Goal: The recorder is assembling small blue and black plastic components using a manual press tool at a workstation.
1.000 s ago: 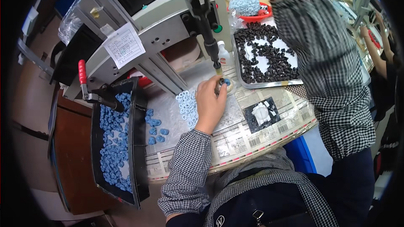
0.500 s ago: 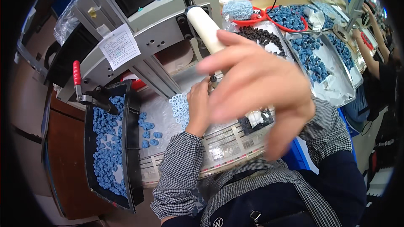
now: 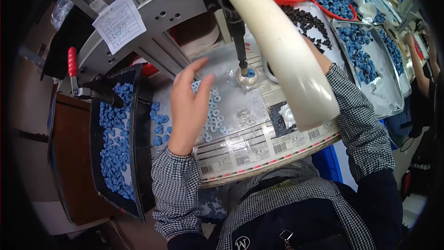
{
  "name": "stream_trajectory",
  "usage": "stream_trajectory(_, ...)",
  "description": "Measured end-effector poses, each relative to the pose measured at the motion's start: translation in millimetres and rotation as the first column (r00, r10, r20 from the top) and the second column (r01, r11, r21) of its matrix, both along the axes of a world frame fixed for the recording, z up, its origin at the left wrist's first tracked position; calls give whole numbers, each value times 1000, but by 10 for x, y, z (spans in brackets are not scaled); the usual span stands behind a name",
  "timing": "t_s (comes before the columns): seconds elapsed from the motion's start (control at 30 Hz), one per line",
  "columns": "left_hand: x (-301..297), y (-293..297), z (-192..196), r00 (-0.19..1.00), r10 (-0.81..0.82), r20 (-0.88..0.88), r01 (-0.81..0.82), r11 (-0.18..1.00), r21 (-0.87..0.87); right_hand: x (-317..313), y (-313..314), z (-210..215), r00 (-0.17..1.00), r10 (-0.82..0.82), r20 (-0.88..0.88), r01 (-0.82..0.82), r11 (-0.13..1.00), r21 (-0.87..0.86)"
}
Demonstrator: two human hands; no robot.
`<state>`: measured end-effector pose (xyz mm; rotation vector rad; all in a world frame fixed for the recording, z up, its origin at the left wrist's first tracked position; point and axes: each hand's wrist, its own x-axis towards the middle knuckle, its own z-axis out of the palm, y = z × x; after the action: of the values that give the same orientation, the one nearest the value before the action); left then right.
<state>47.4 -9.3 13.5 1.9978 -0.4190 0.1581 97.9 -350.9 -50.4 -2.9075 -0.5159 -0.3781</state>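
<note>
My left hand (image 3: 188, 106) is open, thumb and fingers apart, above the pale blue rings (image 3: 213, 118) on the plastic-covered work surface. To its right, a small blue rubber-like part (image 3: 251, 72) sits on a round metal fixture (image 3: 246, 79), directly below the black rod (image 3: 239, 41) of a hand press. The thick cream lever handle (image 3: 286, 51) of the press slants across the view toward me. Beyond it reaches my right hand (image 3: 320, 56), near the black parts (image 3: 309, 25); the handle hides its fingers, so any hold is unseen.
A black bin (image 3: 138, 157) of blue parts stands at the left, below a red-handled clamp (image 3: 72, 62). Loose blue pieces (image 3: 158, 119) lie beside it. At the right are a metal tray (image 3: 386, 104) and a red-rimmed basket (image 3: 344, 18), both with blue parts. A dark block (image 3: 279, 119) lies near the front.
My left hand has drawn back from the fixture, leftward over the rings. My right hand has moved from in front of the lever to behind it. The lever handle has swung down toward me.
</note>
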Motion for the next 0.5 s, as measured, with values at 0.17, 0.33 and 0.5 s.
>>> stream_trajectory(0.17,-454,319,36,992,42,119,-70,969,237,1,-52,143,990,-65,-128,69,997,23)
stream_trajectory(0.33,-833,393,-294,980,-108,165,14,871,490,-161,-225,264,998,-62,5,58,963,264)
stream_trajectory(0.5,-733,263,-459,975,-79,207,-37,865,500,-854,-241,765,988,-97,116,36,897,440)
